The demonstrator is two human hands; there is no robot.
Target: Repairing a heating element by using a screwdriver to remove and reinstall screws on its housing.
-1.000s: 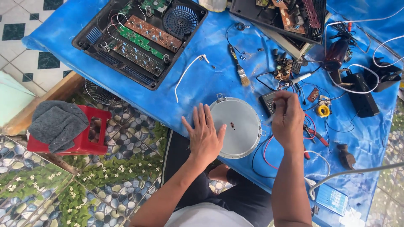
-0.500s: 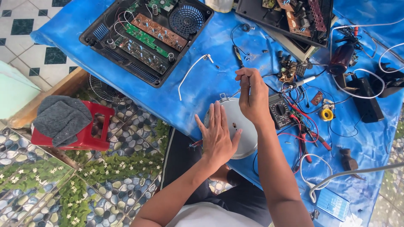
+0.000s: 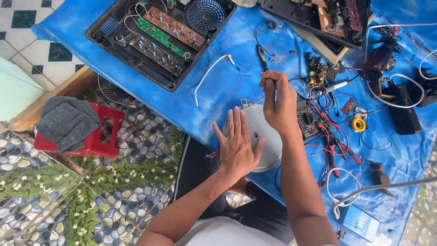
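Note:
A round silver metal disc [image 3: 252, 119] lies at the near edge of the blue-covered table [image 3: 218, 98]. My left hand [image 3: 239, 146] rests flat on the disc with its fingers spread, pressing on its left half. My right hand [image 3: 277, 102] is closed around a thin metal tool [image 3: 257, 100], whose tip touches a small fitting on the disc's top rim. What kind of tool it is cannot be made out. My right forearm crosses over the right side of the disc.
An open black appliance casing with circuit boards [image 3: 157, 41] lies at the back left, another opened device [image 3: 327, 18] at the back right. A multimeter [image 3: 307, 119], soldering iron [image 3: 328, 88], solder reel [image 3: 358, 124] and tangled wires sit right of the disc. A red stool with grey cloth [image 3: 86, 132] stands on the floor.
My right hand moved left from the multimeter area and now holds the thin tool at the disc's top rim. My left hand stayed flat on the disc.

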